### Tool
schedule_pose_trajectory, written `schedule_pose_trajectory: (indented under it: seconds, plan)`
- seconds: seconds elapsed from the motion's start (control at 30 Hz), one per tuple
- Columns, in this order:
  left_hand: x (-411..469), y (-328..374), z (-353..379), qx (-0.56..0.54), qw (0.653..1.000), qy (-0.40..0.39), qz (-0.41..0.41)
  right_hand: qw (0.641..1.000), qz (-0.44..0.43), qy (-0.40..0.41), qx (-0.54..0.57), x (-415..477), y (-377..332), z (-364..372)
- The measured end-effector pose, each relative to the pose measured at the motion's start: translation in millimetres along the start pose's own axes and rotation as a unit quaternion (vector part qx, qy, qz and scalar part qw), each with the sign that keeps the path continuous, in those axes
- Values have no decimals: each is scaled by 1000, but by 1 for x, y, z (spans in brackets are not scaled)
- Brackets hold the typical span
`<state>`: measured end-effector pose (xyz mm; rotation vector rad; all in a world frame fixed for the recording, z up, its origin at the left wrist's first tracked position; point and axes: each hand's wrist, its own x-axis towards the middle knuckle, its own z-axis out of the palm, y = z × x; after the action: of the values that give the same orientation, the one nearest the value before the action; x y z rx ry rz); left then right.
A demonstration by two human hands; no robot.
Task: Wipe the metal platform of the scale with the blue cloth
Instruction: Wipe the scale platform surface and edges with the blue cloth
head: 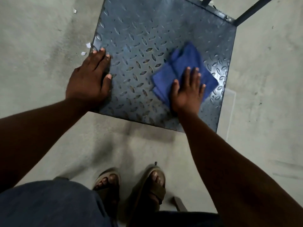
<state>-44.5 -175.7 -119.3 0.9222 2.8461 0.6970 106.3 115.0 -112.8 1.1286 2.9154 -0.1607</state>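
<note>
On the metal platform (147,38) of the scale, which lies flat on the grey concrete floor (41,46), I see both hands planted. My right hand (186,94) presses flat on the blue cloth (188,61), fingers straight and spread, so that grip is open rather than curled round the fabric. The cloth is folded and rumpled, and it sits on the platform's right half, toward its near edge, with part of it sticking out beyond the fingertips. My left hand (89,79) rests palm-down on the platform's left edge, fingers straight and together, thumb out on the tread pattern; its grip is open too and holds nothing. The plate itself is dark with raised diamond tread, and it shines near its right edge. At the platform's far right corner, dark metal bars (252,10) rise out of view. Small white scraps (87,45) lie on the floor just beside the platform's left edge. Below the platform's near edge I see two feet in brown sandals (157,190).
</note>
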Motion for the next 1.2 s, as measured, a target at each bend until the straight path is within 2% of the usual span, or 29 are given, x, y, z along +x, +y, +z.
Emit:
schedule_pose_trajectory:
  seconds: [0.07, 0.13, 0.2, 0.33, 0.4, 0.47, 0.53, 0.6, 0.67, 0.73, 0.8, 0.87, 0.93, 1.07, 1.13, 1.2]
  plan:
    - [0, 0, 0, 6, 1000, 5, 6, 993, 110, -24, 23, 2, 29, -6]
    - [1, -1, 2, 10, 1000, 12, 22, 989, 144, -18, 26, -11, 24, -5]
    - [0, -3, 4, 13, 999, 23, 33, 995, 99, -1, 15, -34, -8, 0]
    - [0, -13, 10, 10, 997, 39, 64, 996, -91, -20, 16, -77, -115, 11]
    - [3, -16, 9, 0, 996, 34, 78, 987, -155, -43, 13, -83, -153, 11]
    - [6, -14, 8, -12, 996, 35, 76, 979, -196, -53, 9, -79, -155, 12]
    - [5, -9, 6, -11, 997, 47, 62, 976, -210, -51, 20, -68, -123, 12]
    - [2, -6, 4, -8, 998, 39, 58, 989, -142, -38, 14, -55, -72, 8]
    - [1, -7, 2, -9, 998, 36, 59, 1000, -19, -18, 4, -40, -11, 3]
    - [2, -7, 2, -8, 998, 39, 58, 994, 111, -18, 11, -36, 43, -6]
    - [2, -5, 4, -1, 998, 37, 57, 981, 193, -15, 20, -40, 67, -8]
    - [2, -4, 4, 3, 998, 38, 50, 976, 216, 5, 21, -49, 48, -2]
    - [2, -2, 2, 1, 998, 42, 45, 984, 175, 16, 12, -65, 3, 6]
    - [-1, -1, 2, 13, 997, 59, 46, 999, -13, -22, 27, -105, -94, 9]
    - [-2, -2, 3, 16, 998, 53, 44, 996, -72, -46, 34, -107, -104, 7]
    - [-1, -1, 0, 15, 999, 28, 36, 996, -62, -43, 41, -93, -86, 6]
